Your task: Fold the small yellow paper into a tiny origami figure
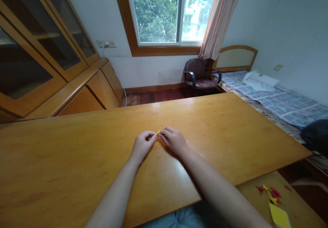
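A small yellow folded paper piece is held just above the wooden table, near its middle. My left hand pinches its left side between thumb and forefinger. From the other side, the thumb and fingers of my right hand are closed on it too. Fingertips cover most of the paper, so its exact shape is hard to make out. On a lower wooden surface to the right lie several small red and yellow folded paper pieces, beside a stack of yellow square paper.
A wooden cabinet with glass doors stands at the left. Beyond the table are a maroon armchair and a window. A bed with a checked cover runs along the right, with a dark bag near it.
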`<action>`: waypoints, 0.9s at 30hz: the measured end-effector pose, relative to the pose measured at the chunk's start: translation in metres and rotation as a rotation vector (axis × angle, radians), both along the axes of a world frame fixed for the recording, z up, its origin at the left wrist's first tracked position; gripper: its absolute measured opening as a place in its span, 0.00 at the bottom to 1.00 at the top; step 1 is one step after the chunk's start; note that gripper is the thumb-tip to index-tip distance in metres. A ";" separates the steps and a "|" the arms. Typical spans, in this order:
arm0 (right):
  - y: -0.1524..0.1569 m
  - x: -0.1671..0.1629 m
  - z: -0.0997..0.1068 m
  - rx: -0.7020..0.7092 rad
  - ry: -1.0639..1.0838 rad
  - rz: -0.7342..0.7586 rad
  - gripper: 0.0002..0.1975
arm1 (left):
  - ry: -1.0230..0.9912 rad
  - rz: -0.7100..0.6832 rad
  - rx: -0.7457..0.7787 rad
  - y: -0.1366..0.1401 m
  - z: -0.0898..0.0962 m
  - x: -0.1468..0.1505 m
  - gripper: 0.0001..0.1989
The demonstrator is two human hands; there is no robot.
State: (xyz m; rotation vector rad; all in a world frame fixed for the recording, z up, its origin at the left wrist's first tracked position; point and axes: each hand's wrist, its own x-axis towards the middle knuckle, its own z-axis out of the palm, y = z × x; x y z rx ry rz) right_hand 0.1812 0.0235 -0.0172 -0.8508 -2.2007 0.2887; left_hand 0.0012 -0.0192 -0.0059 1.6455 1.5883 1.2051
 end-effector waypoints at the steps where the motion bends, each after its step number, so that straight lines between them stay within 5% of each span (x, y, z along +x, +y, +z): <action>1: 0.000 0.000 0.000 0.003 -0.002 -0.002 0.10 | -0.006 0.001 -0.002 0.000 -0.001 0.000 0.11; 13: 0.000 -0.001 -0.001 -0.050 0.039 0.013 0.09 | 0.045 0.054 0.038 0.001 -0.005 -0.001 0.09; 27: 0.002 0.002 0.004 -0.225 0.243 0.019 0.06 | -0.272 0.135 -0.071 0.004 0.000 -0.008 0.12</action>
